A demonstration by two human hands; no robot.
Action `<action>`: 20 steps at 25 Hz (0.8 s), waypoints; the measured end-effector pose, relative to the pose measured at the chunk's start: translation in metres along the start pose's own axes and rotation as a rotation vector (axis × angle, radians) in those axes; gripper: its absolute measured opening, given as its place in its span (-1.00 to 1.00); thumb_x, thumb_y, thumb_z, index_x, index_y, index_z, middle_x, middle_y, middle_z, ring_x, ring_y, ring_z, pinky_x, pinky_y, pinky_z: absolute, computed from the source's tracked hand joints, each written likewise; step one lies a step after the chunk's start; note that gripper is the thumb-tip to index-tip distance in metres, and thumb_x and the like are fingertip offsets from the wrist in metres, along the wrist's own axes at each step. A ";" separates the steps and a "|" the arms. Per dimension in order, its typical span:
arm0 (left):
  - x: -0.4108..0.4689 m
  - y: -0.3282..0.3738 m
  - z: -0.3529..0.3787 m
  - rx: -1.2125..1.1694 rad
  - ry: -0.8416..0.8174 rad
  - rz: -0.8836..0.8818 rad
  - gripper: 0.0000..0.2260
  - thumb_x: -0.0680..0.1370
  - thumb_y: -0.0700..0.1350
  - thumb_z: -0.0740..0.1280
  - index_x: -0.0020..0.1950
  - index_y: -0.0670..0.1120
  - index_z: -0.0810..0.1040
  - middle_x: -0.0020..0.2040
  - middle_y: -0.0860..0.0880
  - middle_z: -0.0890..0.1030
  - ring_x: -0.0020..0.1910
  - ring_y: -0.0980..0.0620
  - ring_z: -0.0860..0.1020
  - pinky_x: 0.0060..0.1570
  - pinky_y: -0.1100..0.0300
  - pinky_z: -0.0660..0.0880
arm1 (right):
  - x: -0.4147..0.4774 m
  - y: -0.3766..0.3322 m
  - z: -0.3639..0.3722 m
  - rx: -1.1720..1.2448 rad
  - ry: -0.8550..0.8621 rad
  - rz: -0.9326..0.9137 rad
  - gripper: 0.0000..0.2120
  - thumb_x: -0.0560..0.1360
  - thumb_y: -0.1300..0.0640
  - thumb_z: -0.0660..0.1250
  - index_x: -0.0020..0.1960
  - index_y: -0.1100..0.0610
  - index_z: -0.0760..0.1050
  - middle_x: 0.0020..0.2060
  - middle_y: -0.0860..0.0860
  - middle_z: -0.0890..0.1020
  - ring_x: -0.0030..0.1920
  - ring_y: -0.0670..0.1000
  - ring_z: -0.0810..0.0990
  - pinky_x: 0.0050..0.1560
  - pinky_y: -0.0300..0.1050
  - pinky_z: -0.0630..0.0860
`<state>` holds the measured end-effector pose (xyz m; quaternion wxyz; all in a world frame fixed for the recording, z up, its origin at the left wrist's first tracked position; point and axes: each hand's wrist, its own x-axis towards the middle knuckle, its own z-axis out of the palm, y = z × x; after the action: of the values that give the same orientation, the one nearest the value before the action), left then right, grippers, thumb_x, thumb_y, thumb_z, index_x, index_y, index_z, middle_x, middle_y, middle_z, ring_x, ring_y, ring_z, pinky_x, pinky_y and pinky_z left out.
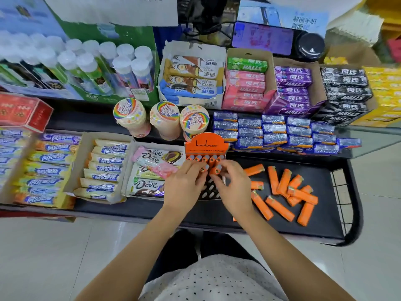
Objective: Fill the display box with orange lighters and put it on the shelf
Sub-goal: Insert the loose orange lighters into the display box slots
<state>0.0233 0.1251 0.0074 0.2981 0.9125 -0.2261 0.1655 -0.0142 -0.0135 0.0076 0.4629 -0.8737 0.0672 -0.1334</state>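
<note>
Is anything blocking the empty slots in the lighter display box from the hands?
Nothing visible does. Both the left hand and right hand hover over the display box, each holding an orange lighter above open slots.

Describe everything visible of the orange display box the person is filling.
The display box is orange cardboard with an arched header card printed with a dark logo. It stands upright on the black shelf, between the Dove chocolate box and the loose lighters. Its back row holds five orange lighters standing upright, grey tops showing. Nearer slots in its dark tray look empty. The left hand and right hand cover its front, each pushing in a lighter.
</note>
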 end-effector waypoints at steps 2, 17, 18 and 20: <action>0.000 -0.001 0.001 0.003 0.024 -0.012 -0.78 0.47 -0.04 0.31 -0.07 -0.15 0.67 -0.12 -0.07 0.69 -0.18 -0.02 0.69 -0.54 0.18 0.55 | -0.002 0.003 0.002 -0.037 -0.033 -0.029 -0.74 0.40 0.35 0.43 0.07 0.24 0.52 -0.02 0.09 0.59 0.01 0.08 0.59 0.05 0.03 0.60; 0.005 0.000 0.001 0.176 0.041 0.089 -0.88 0.44 -0.12 0.41 -0.10 -0.14 0.69 -0.21 -0.07 0.67 -0.45 -0.04 0.60 -0.57 0.23 0.46 | 0.000 0.005 0.005 -0.187 -0.021 0.030 -0.71 0.43 0.20 0.43 0.14 0.21 0.54 -0.07 0.12 0.65 -0.08 0.08 0.59 -0.16 -0.06 0.55; 0.006 0.001 0.001 0.200 0.032 0.098 -0.87 0.46 -0.12 0.39 -0.10 -0.13 0.69 -0.22 -0.07 0.67 -0.46 -0.03 0.60 -0.56 0.23 0.46 | 0.000 0.004 0.006 -0.225 -0.017 0.014 -0.71 0.42 0.20 0.44 0.13 0.22 0.54 -0.08 0.12 0.66 -0.08 0.09 0.59 -0.18 -0.05 0.54; 0.009 0.003 -0.001 0.227 0.009 0.104 -0.91 0.43 -0.15 0.45 -0.12 -0.13 0.69 -0.25 -0.07 0.65 -0.47 -0.04 0.59 -0.56 0.24 0.43 | 0.002 0.002 0.007 -0.276 -0.020 -0.005 -0.73 0.42 0.20 0.44 0.10 0.22 0.55 -0.11 0.11 0.66 -0.10 0.12 0.59 -0.23 -0.03 0.55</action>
<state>0.0286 0.1205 0.0134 0.1849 0.9266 -0.2519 0.2092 -0.0104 -0.0095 0.0030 0.3384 -0.9306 0.0782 -0.1152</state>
